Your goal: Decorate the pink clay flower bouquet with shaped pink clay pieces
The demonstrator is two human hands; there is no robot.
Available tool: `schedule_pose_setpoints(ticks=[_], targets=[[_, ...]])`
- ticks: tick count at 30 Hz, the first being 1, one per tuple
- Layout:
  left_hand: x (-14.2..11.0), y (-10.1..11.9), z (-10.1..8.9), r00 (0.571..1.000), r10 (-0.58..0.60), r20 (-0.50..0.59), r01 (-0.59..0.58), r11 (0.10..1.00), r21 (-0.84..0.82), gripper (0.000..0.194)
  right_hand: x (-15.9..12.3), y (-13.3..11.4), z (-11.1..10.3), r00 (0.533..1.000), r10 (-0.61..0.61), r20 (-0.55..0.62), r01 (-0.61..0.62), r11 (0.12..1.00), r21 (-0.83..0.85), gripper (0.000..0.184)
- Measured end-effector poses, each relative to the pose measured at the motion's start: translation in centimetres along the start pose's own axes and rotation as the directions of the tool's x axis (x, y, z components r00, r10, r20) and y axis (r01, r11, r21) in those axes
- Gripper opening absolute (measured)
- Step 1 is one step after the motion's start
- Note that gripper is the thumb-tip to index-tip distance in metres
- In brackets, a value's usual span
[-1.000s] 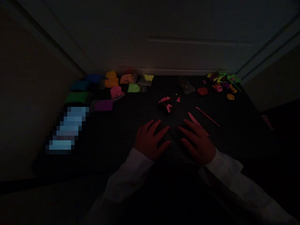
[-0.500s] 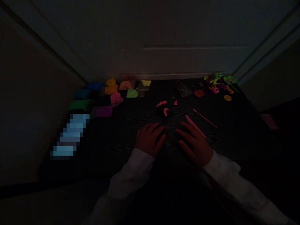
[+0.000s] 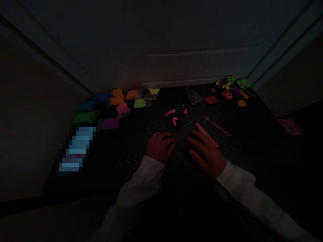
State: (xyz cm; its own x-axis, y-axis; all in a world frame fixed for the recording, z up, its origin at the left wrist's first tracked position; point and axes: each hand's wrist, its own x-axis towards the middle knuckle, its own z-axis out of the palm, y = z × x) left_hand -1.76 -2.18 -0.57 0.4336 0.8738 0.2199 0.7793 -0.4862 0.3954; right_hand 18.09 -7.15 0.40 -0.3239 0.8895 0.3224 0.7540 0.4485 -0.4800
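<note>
My left hand (image 3: 159,148) is low over the dark table, its fingers curled and the thumb close to the index finger. A faint dark strand seems to lie by its fingertips, too dim to name. To the right, my right hand (image 3: 208,155) has its fingers stretched and apart, palm down, holding nothing visible. Just beyond its fingers lies a pink plastic clay knife (image 3: 207,135), with a thin pink modelling stick (image 3: 217,126) beside it. Ahead of both hands, a pink clay strip (image 3: 170,112) and a curved pink clay piece (image 3: 175,121) rest around a dark lump, hardly visible.
Clay packets in several colours, including a purple packet (image 3: 110,123) and a green packet (image 3: 85,117), line the left and back. A blurred bright screen (image 3: 77,149) lies at left. Small clay figures (image 3: 230,89), a red clay lump (image 3: 210,100) and a clear bag (image 3: 193,96) stand back right.
My left hand's fingers have drawn in from a spread pose, thumb nearing the index finger. My right hand stays spread with little change. The view has shifted slightly; the table items lie as before.
</note>
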Motion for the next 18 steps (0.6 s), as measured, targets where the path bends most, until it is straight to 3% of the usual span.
schedule_pose_setpoints(ticks=[6,12,18], targets=[[0.1,0.4,-0.4,1.0,0.027,-0.007,-0.028,0.976,-0.217,0.009,0.0,0.2,0.0,1.0,0.025,0.009,-0.025,0.999,0.037,0.04],[-0.5,1.8,-2.0,0.985,-0.158,0.065,0.17,0.864,-0.474,0.009,0.3,-0.4,-0.4,0.998,0.054,0.016,-0.056,0.972,0.228,0.041],[-1.6,3.2,-4.0,0.956,-0.257,0.139,0.282,0.687,-0.67,0.009,0.8,-2.8,-0.4,0.953,0.301,0.027,-0.263,0.782,0.566,0.025]])
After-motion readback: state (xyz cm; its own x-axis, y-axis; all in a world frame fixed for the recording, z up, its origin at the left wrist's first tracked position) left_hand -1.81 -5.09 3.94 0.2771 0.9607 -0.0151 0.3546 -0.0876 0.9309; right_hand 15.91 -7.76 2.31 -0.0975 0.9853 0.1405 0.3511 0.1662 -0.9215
